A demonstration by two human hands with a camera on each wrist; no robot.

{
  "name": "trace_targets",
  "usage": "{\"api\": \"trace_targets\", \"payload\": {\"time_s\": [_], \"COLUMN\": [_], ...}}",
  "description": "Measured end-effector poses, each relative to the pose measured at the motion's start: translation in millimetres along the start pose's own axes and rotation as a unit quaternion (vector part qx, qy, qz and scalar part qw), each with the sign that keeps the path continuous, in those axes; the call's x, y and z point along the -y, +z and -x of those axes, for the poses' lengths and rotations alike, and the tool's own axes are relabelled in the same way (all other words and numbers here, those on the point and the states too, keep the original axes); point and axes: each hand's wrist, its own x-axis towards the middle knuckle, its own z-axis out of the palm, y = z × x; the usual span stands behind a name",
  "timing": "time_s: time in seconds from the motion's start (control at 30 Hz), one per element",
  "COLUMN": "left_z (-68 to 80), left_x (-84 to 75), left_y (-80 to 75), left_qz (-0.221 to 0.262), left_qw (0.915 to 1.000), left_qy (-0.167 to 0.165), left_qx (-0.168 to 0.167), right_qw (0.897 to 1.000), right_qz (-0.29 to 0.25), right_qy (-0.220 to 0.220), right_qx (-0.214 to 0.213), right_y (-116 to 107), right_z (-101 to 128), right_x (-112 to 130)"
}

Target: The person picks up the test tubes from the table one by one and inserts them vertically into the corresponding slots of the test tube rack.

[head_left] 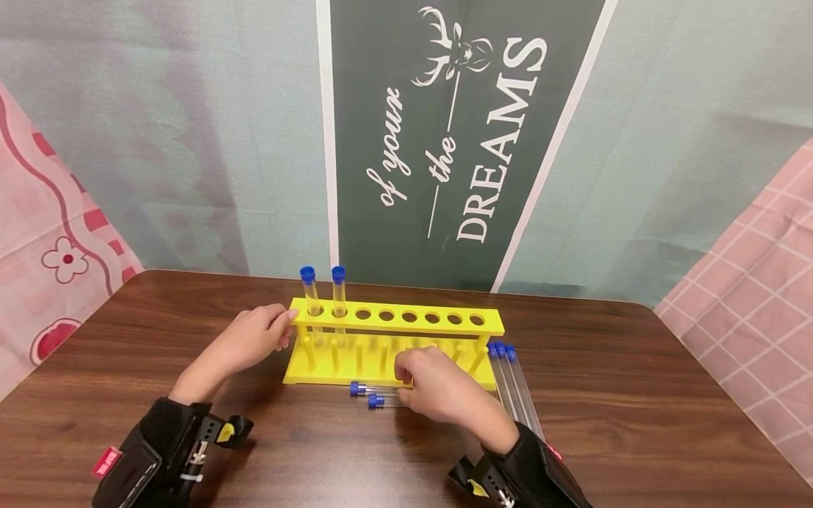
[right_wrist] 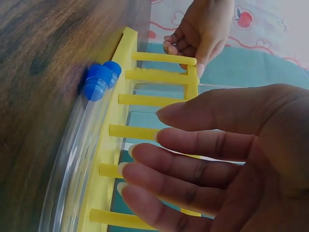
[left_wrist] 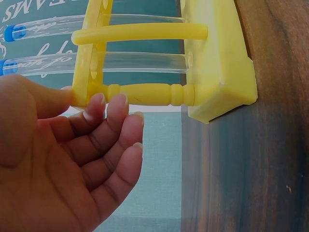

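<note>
A yellow test-tube rack stands mid-table, with two blue-capped tubes upright in its leftmost holes. My left hand holds the rack's left end. In the left wrist view its thumb and fingertips pinch the top plate by the turned post of the rack. My right hand hovers in front of the rack over two capped tubes lying on the table. In the right wrist view the right hand has straight, spread fingers that hold nothing, beside the lying tubes and rack.
Three more blue-capped tubes lie side by side at the rack's right end. The brown wooden table ends at a cloth backdrop close behind the rack. Black wrist mounts sit on both forearms.
</note>
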Motion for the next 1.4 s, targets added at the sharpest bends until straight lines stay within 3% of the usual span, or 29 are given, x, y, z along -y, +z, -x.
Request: {"api": "trace_targets", "payload": {"time_s": [0.67,1.4], "left_z": [-1.6,0.0], "left_x": [-0.2,-1.4], "left_y": [0.5,-0.3], "left_qz": [0.002,0.000], "left_qw": [1.0000,1.0000], "left_qy": [-0.002,-0.003], "left_qx": [0.001,0.001], "right_qw": [0.999,0.996], "right_qz": [0.030,0.086], "right_qy": [0.007,0.012], "right_qx": [0.022,-0.001], "right_y": [9.1,21.3], "right_z": [-0.8,-2.0], "right_x": [-3.5,-1.5]}}
